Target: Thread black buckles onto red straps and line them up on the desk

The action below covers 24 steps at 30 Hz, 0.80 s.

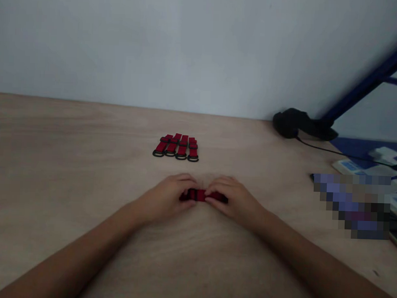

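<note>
A short red strap (201, 194) lies on the wooden table (71, 162) right in front of me. My left hand (170, 196) pinches its left end with curled fingers. On the strap's other end my right hand (232, 197) grips in the same way. Only the strap's middle shows between the two hands. Farther back, several matching red straps with black rings (177, 147) lie side by side in a neat row, apart from both hands.
A black object (292, 122) with a thin cable sits at the back right by the pale wall. A blue frame bar (366, 83) slants up on the right. Flat items, partly blurred (352, 206), lie along the table's right edge.
</note>
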### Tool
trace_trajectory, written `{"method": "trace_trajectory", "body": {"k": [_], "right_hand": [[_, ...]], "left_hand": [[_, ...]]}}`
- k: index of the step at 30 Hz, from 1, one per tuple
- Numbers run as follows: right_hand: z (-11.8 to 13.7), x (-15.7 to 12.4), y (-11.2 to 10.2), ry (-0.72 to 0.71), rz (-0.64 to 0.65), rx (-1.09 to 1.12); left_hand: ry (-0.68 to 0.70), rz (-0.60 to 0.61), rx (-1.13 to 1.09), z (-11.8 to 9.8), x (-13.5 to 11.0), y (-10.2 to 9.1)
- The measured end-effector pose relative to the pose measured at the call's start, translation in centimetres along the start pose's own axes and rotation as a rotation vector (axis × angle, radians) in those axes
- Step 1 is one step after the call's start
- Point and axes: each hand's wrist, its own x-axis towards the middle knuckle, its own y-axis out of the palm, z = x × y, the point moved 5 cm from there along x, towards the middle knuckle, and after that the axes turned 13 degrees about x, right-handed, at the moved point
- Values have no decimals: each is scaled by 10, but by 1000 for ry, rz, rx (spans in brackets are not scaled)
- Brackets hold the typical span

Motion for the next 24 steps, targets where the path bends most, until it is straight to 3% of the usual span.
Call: {"method": "trace_trajectory", "body": {"k": [9,14,20,24], "right_hand": [[0,0,1,110,-9,86],[2,0,-6,158,-57,103],[0,0,-9,142,-54,70],[1,-1,-11,108,-54,27]], "left_hand": [[-9,-16,-28,-5,0,4],[-60,22,90,1,-1,5],[-25,72,146,4,-4,0],[-56,23,100,7,-4,-4]]}}
